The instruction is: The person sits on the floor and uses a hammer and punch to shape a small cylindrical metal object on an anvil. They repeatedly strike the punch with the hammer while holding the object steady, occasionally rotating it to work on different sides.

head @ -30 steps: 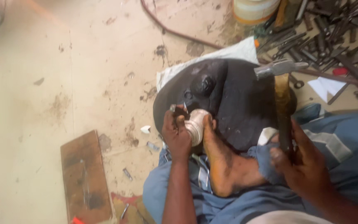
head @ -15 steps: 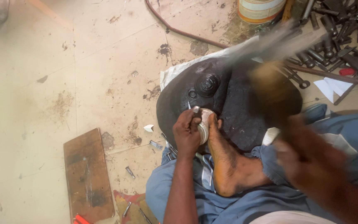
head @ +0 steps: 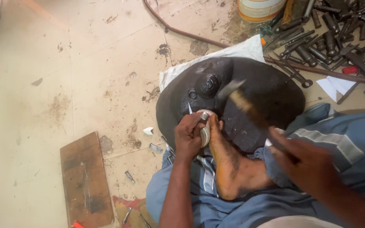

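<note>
Black, greasy metal pan point(head: 271, 95), oval & domed, lies on the stained concrete floor point(head: 43, 84) w/ a white cloth point(head: 237, 50) under its far edge. Left hand point(head: 188, 137) sits at the pan's near rim, fingers curled tight round a small metal punch point(head: 203, 116), tip pointing down onto a round whitish part point(head: 205, 128) at the pan's edge. Bare foot point(head: 227, 162) presses right beside that hand, toes touching the whitish part.

Right hand point(head: 307, 164) is blurred w/ motion, fist closed round the wooden handle of a hammer point(head: 243, 105); the grey head is above the pan, just right of the black round cap point(head: 208, 84) and near the punch top. Can't tell if head & punch are touching, too much blur.

Blue work trousers point(head: 343, 139) w/ a grey stripe cover the legs, lower right. Rusty flat plate point(head: 85, 179) lies on the floor to the left, well apart from the pan. Small bolts & bits are scattered between plate and knee. Top right: heap of dark sockets, spanners & rods point(head: 334, 29) beside a paint tin point(head: 260, 8). Thin brown hose point(head: 178, 29) curves across the floor toward the cloth. Folded white paper point(head: 336, 86) lies right of the pan.
</note>
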